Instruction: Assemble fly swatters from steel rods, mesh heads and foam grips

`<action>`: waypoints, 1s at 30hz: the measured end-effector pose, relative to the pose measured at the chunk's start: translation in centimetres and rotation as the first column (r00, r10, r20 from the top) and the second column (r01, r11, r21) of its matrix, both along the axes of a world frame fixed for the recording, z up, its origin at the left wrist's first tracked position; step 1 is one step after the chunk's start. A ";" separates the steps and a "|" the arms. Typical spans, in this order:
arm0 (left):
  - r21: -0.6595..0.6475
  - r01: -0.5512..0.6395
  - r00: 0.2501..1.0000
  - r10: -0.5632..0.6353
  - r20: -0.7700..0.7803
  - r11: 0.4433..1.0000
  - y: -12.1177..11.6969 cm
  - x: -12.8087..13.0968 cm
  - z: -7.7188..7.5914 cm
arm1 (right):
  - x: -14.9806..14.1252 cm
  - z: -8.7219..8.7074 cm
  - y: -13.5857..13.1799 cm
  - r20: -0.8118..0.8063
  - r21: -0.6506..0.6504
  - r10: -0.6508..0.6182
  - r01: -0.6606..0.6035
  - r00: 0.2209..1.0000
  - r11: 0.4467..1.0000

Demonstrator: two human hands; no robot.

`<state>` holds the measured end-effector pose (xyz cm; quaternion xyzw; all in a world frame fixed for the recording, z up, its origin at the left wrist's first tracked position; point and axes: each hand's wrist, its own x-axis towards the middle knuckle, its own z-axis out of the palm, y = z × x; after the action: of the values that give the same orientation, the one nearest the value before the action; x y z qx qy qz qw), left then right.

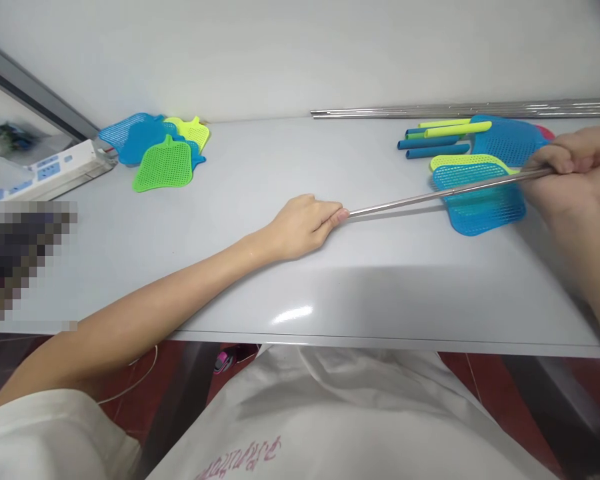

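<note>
A thin telescopic metal rod (405, 201) stretches between my two hands above the table. My left hand (310, 228), low over the middle of the table, pinches the rod's left end between thumb and fingers. Further right and higher, my right hand (575, 167) is closed around the other part of the rod, whose far end I cannot see. Beneath the rod lies a blue fly swatter head (485, 210), partly over a yellow-green fly swatter head (465, 161). Another blue swatter head (505, 137) lies behind them, partly covered by my right hand.
Blue and yellow-green handle tubes (430, 143) lie at the back right. Several metal rods (455, 111) rest along the wall. At the left are a green swatter head (165, 165), blue swatter heads (135, 140) and a white power strip (55, 167). The grey table's front edge (330, 341) is near my body.
</note>
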<state>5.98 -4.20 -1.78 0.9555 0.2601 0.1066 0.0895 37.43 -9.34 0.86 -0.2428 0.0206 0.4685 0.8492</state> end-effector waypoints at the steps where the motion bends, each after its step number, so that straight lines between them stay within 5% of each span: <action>1: -0.005 0.004 1.000 -0.004 0.003 1.000 -0.1 0.1 0.0 | -0.7 0.2 0.0 0.033 0.068 -0.038 0.036 0.999 0.997; 6: -0.022 0.012 1.000 -0.011 0.010 1.000 -0.5 0.3 0.0 | -3.7 0.4 0.1 0.088 0.054 -0.041 0.037 0.995 0.998; 17: -0.095 0.010 1.000 -0.013 -0.025 0.995 -1.8 1.2 0.3 | -9.3 -0.4 -0.6 0.215 -0.044 0.200 -0.195 0.956 0.980; 25: -0.108 0.004 1.000 -0.004 0.002 0.994 -1.9 1.2 0.3 | -9.4 0.2 -1.1 0.313 0.007 0.168 -0.179 0.935 0.984; 30: -0.102 0.010 1.000 -0.009 0.009 0.995 -1.7 1.3 0.2 | -8.3 -0.5 -0.3 0.204 -0.056 0.296 -0.291 0.933 0.955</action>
<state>7.26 -5.91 -1.60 0.9504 0.2605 0.0967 0.1400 29.16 -9.64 0.31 -0.3017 -0.1002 0.5614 0.7641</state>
